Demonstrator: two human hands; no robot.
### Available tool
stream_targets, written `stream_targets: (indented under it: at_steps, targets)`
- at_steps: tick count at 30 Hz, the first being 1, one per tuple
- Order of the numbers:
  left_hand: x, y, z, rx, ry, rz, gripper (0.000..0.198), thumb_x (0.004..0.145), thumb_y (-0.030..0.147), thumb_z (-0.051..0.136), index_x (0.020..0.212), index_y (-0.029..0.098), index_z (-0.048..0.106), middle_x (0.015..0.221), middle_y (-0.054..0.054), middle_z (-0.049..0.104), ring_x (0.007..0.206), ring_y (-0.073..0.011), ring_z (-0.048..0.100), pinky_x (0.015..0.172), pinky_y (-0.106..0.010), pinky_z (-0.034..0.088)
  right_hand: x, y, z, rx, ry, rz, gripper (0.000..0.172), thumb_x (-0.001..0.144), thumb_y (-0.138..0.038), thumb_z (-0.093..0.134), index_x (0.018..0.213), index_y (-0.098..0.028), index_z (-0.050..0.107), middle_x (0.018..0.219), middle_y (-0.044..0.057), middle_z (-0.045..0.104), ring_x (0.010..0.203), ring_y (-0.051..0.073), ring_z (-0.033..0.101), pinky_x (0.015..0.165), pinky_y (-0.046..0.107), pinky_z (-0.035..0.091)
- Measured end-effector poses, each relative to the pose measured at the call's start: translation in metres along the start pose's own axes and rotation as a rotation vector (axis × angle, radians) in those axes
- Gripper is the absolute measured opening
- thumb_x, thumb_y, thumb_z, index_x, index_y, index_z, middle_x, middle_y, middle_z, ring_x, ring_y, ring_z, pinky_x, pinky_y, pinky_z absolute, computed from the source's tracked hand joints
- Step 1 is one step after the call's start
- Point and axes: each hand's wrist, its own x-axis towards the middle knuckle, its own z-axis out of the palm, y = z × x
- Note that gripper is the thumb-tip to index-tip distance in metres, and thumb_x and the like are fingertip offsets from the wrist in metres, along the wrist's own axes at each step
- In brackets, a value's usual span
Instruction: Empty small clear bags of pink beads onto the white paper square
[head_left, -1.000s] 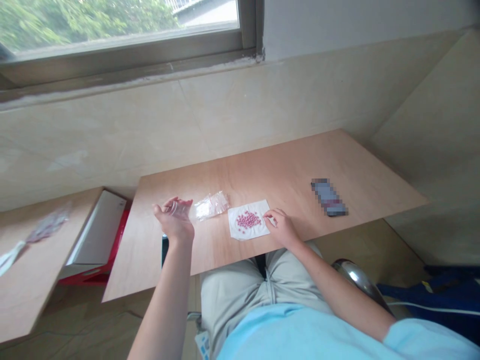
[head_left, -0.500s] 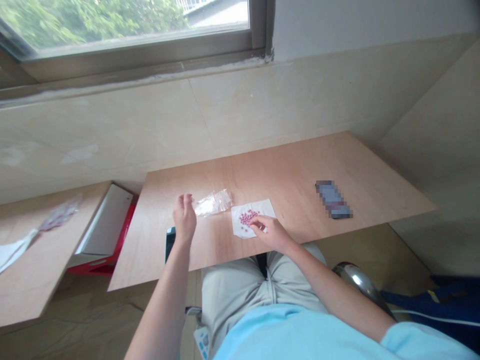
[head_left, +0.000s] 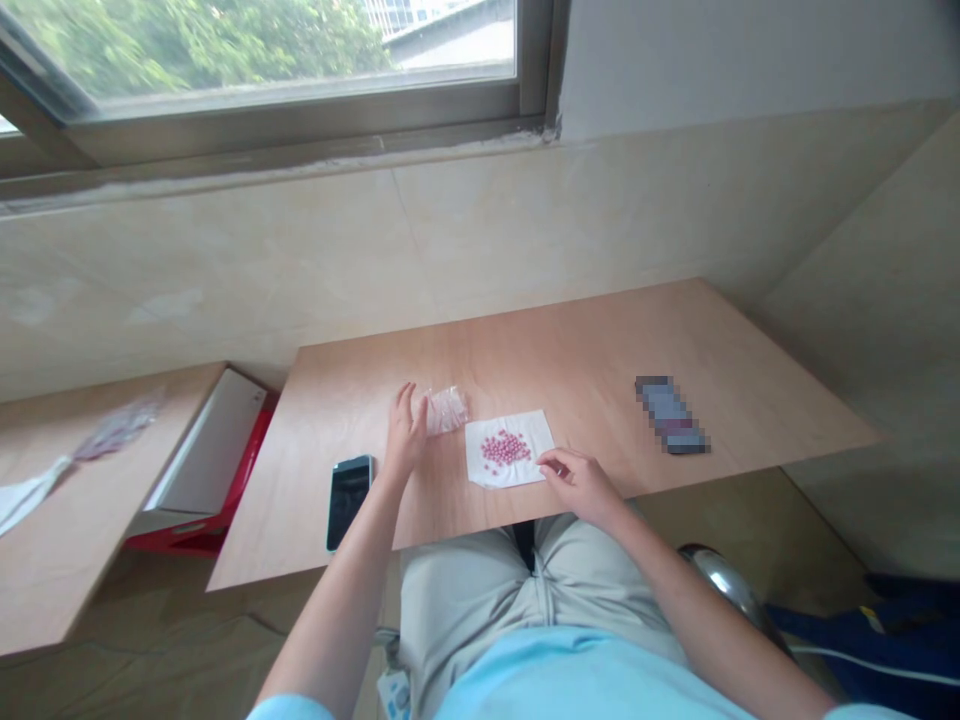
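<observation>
Pink beads (head_left: 505, 449) lie in a loose cluster on a white sheet (head_left: 533, 428) that looks like tissue or paper. My right hand (head_left: 580, 482) is at the right edge of the sheet, thumb and forefinger pinched together. Whatever they hold, if anything, is too small to make out. To the left of the sheet, my left hand (head_left: 407, 430) has its fingers stretched out and the thumb apart. It is at the left side of a crinkled clear plastic bag (head_left: 448, 410), partly covering it; whether it touches the bag I cannot tell.
A dark-screened phone (head_left: 349, 500) lies left of my left forearm on the wooden table (head_left: 585, 340). Farther right is a pixelated dark object (head_left: 673, 415). A second table (head_left: 82, 520) at the left carries another plastic bag (head_left: 122, 428). Between the tables sits a white box (head_left: 214, 440).
My right hand has moved right, off the beads to the sheet's edge. My left hand has shifted right against or beside the clear bag, its fingers straighter. More of the left phone shows.
</observation>
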Motion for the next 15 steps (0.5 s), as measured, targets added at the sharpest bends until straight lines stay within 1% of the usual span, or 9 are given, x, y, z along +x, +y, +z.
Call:
stream_targets:
  at_steps: [1,2,3,4,6,8,9,12,15]
  targets:
    - [0.005,-0.008,-0.008,0.011,0.047,-0.005,0.048,0.104,0.042,0.033,0.144,0.02,0.048,0.146,-0.015,0.051,0.139,-0.0265,0.046,0.117,-0.046,0.036,0.0,-0.002,-0.002,-0.002,0.003,0.0,0.016,0.094,-0.026,0.056,0.097,-0.021,0.071,0.095,0.005,0.074,0.083,0.018,0.067,0.075,0.029,0.052]
    - [0.01,-0.017,-0.017,0.044,0.064,-0.016,0.047,0.104,0.04,0.031,0.14,0.019,0.053,0.14,-0.015,0.055,0.134,-0.0267,0.051,0.115,-0.046,0.038,0.001,-0.004,-0.004,-0.002,0.004,-0.001,0.016,0.095,-0.026,0.056,0.097,-0.021,0.071,0.096,0.005,0.074,0.082,0.018,0.067,0.076,0.029,0.052]
    - [0.017,-0.026,-0.024,0.093,0.047,-0.027,0.046,0.103,0.038,0.032,0.135,0.018,0.058,0.133,-0.015,0.059,0.128,-0.0274,0.055,0.112,-0.046,0.041,0.002,-0.005,-0.004,0.0,0.004,-0.002,0.016,0.095,-0.026,0.056,0.097,-0.021,0.071,0.096,0.005,0.074,0.082,0.018,0.067,0.076,0.03,0.052]
    - [0.023,-0.035,-0.031,0.143,0.004,-0.035,0.045,0.101,0.037,0.034,0.131,0.017,0.062,0.129,-0.016,0.061,0.124,-0.0285,0.057,0.11,-0.046,0.043,0.002,-0.006,-0.004,0.002,0.003,-0.003,0.016,0.095,-0.026,0.056,0.097,-0.021,0.071,0.096,0.005,0.074,0.082,0.018,0.067,0.076,0.03,0.052]
    - [0.033,-0.051,-0.038,0.223,-0.16,-0.012,0.043,0.096,0.037,0.041,0.122,0.016,0.068,0.122,-0.016,0.064,0.113,-0.0294,0.063,0.104,-0.045,0.047,0.003,-0.008,-0.001,0.005,-0.001,-0.007,0.016,0.095,-0.026,0.056,0.096,-0.02,0.07,0.096,0.005,0.074,0.082,0.018,0.067,0.076,0.03,0.052]
    - [0.04,-0.06,-0.039,0.254,-0.276,0.026,0.04,0.092,0.036,0.046,0.114,0.017,0.073,0.118,-0.015,0.066,0.105,-0.0287,0.066,0.1,-0.043,0.049,0.002,-0.008,0.002,0.008,-0.011,-0.011,0.015,0.094,-0.025,0.056,0.096,-0.02,0.07,0.096,0.005,0.073,0.084,0.019,0.067,0.076,0.03,0.052]
    - [0.042,-0.061,-0.037,0.258,-0.304,0.042,0.037,0.091,0.036,0.048,0.11,0.018,0.075,0.115,-0.015,0.067,0.103,-0.0287,0.066,0.098,-0.043,0.05,0.002,-0.007,0.003,0.009,-0.018,-0.011,0.015,0.094,-0.024,0.056,0.096,-0.02,0.07,0.095,0.005,0.073,0.085,0.019,0.067,0.076,0.029,0.052]
    - [0.042,-0.058,-0.028,0.254,-0.303,0.063,0.032,0.086,0.037,0.055,0.099,0.018,0.077,0.109,-0.016,0.069,0.1,-0.0308,0.066,0.097,-0.045,0.049,-0.001,-0.006,0.005,0.005,-0.041,-0.007,0.015,0.094,-0.023,0.056,0.097,-0.02,0.07,0.095,0.006,0.072,0.083,0.019,0.067,0.073,0.029,0.052]
    - [0.037,-0.051,-0.02,0.232,-0.274,0.055,0.028,0.083,0.036,0.057,0.094,0.018,0.076,0.11,-0.017,0.068,0.102,-0.0319,0.064,0.1,-0.047,0.046,-0.004,-0.004,0.005,-0.004,-0.047,-0.003,0.016,0.095,-0.024,0.055,0.097,-0.02,0.07,0.095,0.006,0.072,0.082,0.019,0.067,0.071,0.029,0.052]
